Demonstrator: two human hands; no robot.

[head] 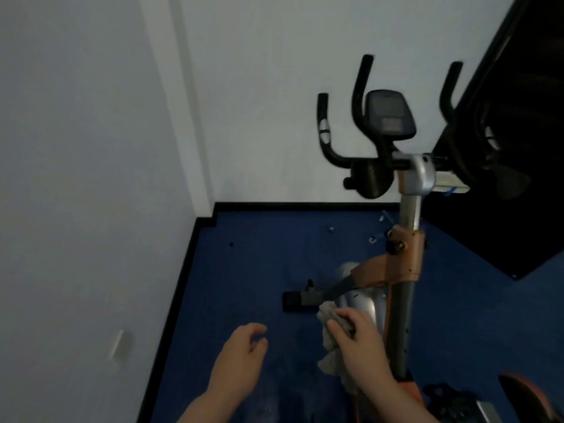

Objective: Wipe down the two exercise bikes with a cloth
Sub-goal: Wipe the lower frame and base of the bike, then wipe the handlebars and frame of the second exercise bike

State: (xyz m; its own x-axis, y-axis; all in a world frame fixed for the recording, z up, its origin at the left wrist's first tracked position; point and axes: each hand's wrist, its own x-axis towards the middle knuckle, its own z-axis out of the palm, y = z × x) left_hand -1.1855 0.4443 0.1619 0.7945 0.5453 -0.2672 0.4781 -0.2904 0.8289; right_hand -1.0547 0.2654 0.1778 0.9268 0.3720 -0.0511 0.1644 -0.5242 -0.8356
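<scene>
Blue carpeted floor (pixel 250 270) and pale walls frame the scene. We see the cloth (pixel 328 340), lower centre, pressed to the silver housing (pixel 361 302) of the exercise bike (pixel 406 270) by the right hand (pixel 363 340), whose fingers curl around it. To its left the left hand (pixel 244 352) hovers, fingers loosely curled, holding nothing. We judge the lower body is being wiped; next, we would move up toward the handlebars (pixel 360 96).

The right hand (pixel 361 343) is pressing a grey cloth (pixel 328 337) against the exercise bike (pixel 406 270) while the left hand (pixel 241 352) is hovering loosely curled.
</scene>
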